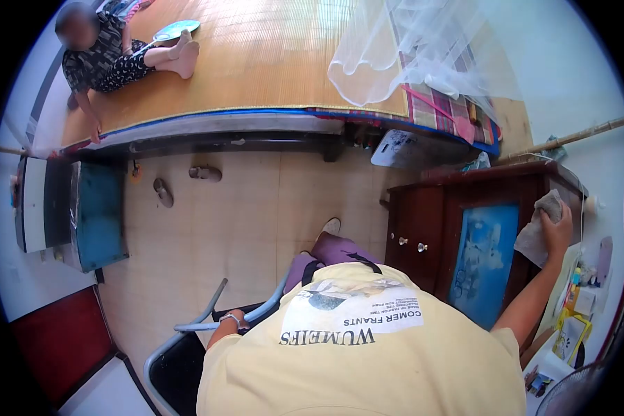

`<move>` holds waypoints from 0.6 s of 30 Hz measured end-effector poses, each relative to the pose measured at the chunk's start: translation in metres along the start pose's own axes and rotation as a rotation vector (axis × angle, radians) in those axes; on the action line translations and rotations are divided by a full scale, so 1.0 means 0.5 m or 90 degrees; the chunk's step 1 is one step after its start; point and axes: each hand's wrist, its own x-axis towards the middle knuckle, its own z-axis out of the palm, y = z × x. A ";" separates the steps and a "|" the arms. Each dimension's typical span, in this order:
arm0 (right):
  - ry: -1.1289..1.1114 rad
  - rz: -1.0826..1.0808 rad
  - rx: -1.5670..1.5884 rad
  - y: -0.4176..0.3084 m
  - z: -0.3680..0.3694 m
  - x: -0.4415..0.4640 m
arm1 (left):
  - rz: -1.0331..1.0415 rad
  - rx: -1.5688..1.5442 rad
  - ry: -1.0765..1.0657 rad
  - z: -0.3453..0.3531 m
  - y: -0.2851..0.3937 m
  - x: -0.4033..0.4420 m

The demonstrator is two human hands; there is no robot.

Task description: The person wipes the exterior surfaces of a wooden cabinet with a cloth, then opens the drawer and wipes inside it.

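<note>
My right hand (pixel 556 225) is closed on a crumpled greyish cloth (pixel 534 239) at the right end of the dark red wooden cabinet (pixel 457 184). The cloth hangs against the cabinet's side, below its top edge. Down at the left, my left wrist wears a watch (pixel 238 319) and rests beside the pale blue armrest (pixel 267 308) of a metal-framed chair. My left hand's fingers are hidden there, so I cannot make out whether they grip anything.
Another person (pixel 100 52) sits on a bed with a woven mat (pixel 270 62), near a hand fan (pixel 177 30). A mosquito net (pixel 395 52) hangs at the right. Two shoes (pixel 204 173) lie on the tiled floor. A blue-sided cabinet (pixel 100 215) stands left.
</note>
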 end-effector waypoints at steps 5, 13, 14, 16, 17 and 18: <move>-0.013 0.020 0.042 -0.015 0.000 0.028 | -0.023 -0.050 -0.004 -0.136 0.035 -0.083; 0.006 -0.021 0.007 0.027 0.022 0.042 | 0.002 -0.045 0.014 -0.325 0.073 -0.075; -0.010 -0.026 0.004 0.036 0.022 0.044 | -0.013 -0.052 -0.004 -0.359 0.079 -0.068; -0.022 0.007 0.007 0.018 0.015 0.043 | -0.020 -0.047 -0.021 -0.395 0.082 -0.040; -0.033 0.045 0.016 0.012 0.012 0.042 | -0.018 -0.051 -0.021 -0.412 0.083 -0.028; -0.043 0.057 0.016 0.004 0.007 0.044 | -0.015 -0.075 -0.014 -0.435 0.087 -0.023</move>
